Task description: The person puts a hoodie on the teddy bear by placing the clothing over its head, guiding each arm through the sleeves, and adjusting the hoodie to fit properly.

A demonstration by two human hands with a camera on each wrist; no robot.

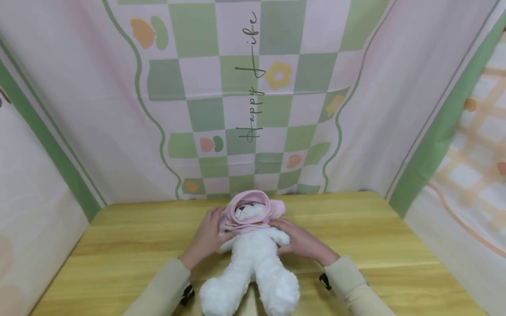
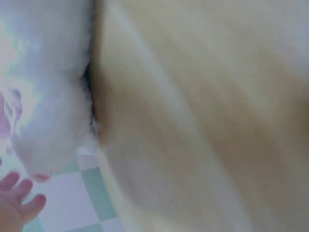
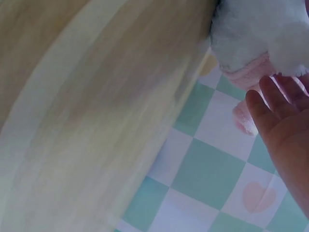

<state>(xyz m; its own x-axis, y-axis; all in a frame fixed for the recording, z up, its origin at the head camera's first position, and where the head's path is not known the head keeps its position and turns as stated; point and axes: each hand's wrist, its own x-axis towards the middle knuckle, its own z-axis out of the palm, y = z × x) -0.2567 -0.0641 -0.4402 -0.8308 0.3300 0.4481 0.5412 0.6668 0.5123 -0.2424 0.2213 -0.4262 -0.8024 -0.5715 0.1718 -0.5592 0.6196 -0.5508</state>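
A white plush bear [image 1: 253, 250] lies on its back, legs toward me. A pink doll's top [image 1: 227, 219] is bunched around its head, and part of the face shows through the round opening. On the left, my left hand [image 1: 205, 239] grips the side of the top, its thumb near the bear's arm. My right hand [image 1: 302, 241] holds the top's lower edge on the other side, around the bear's other arm. Fingers of the right hand [image 3: 289, 125] meet pink cloth [image 3: 251, 70] in the right wrist view. The left wrist view catches only some left fingertips [image 2: 21, 191].
Beneath the bear is a wood-grain table [image 1: 356, 228]. A green-and-white checked cloth [image 1: 241, 101] with lettering hangs behind its far edge. More patterned cloth [image 1: 466, 175] hangs at the right, and pale cloth [image 1: 31, 197] at the left.
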